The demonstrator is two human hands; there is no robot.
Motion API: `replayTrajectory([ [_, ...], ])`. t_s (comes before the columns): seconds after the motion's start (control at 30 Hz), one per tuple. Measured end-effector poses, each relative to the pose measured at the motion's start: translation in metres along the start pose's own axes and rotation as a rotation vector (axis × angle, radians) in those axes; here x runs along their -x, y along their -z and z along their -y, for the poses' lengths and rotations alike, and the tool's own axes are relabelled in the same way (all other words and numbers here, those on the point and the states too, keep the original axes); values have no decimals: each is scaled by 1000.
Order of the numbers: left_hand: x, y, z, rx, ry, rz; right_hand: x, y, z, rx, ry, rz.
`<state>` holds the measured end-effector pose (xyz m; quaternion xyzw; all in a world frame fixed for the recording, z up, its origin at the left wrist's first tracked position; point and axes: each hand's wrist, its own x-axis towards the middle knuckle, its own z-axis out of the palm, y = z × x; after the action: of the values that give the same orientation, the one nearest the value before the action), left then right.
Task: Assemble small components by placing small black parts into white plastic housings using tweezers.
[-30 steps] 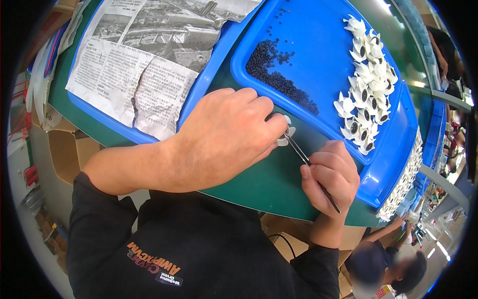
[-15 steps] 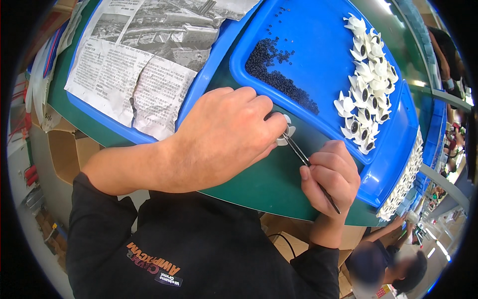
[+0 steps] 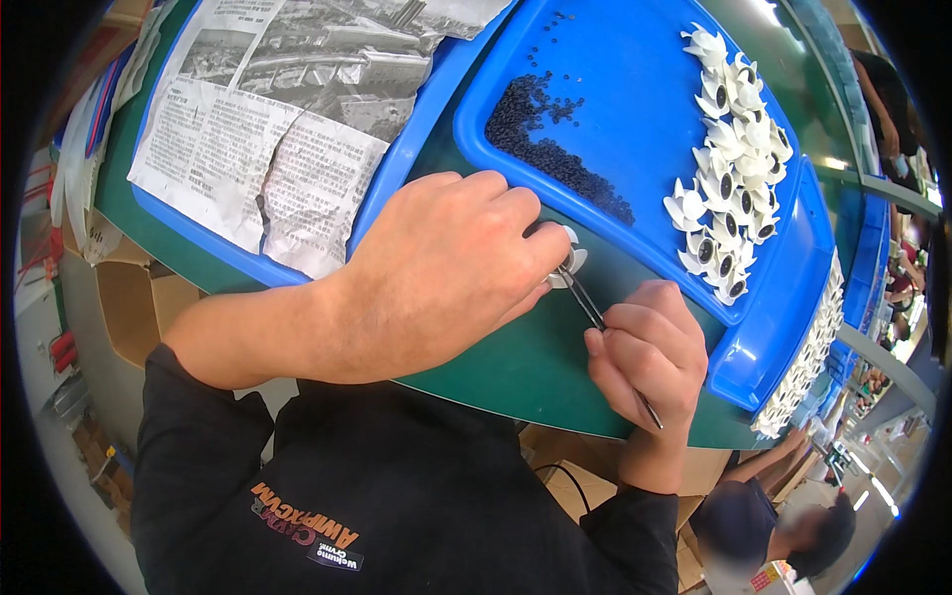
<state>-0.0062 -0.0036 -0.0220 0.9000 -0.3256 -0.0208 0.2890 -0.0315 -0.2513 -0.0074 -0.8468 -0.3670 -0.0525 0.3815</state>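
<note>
"On the far left, what is there?"

"A cardboard box [image 3: 124, 297] stands below the edge of the green bench [image 3: 516, 372]. Next comes a torn sheet of newspaper [image 3: 248, 129], spread over a blue tray [image 3: 402, 178] whose rim shows around it."

"And then?"

"The left hand [image 3: 451, 253], back upward, fingers curled. Its grip looks pinched on a small white bladed piece [image 3: 578, 260], though the fingertips are hidden beneath the hand."

"Where is that piece, exactly?"

"Just above the bench, poking out past the curled fingers, near the close edge of a second blue tray [image 3: 625, 99]. In that tray's left part lies a loose heap of small black rings [image 3: 555, 164]."

"What about the right hand [image 3: 650, 352]?"

"Its grip is pressed together around dark metal tweezers [image 3: 587, 302]. They slant up and left, and their tips reach the white piece; I can't tell whether they hold anything."

"Further right?"

"More white bladed pieces [image 3: 732, 149] crowd the second tray's right side, several with black centres. Beyond, a third blue tray [image 3: 749, 362] sits beside many small white parts [image 3: 803, 352]. Below those, another person [image 3: 739, 521] in dark clothes."
</note>
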Motion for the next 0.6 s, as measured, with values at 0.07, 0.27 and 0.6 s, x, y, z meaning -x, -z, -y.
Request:
replayTrajectory([
  [0.07,0,-1,0,4,3,-5,0,0,-1,4,2,5],
  [0.27,0,1,0,2,0,4,2,2,-1,15,7,-47],
  [0.6,1,1,-1,2,6,13,2,0,-1,2,13,-35],
])
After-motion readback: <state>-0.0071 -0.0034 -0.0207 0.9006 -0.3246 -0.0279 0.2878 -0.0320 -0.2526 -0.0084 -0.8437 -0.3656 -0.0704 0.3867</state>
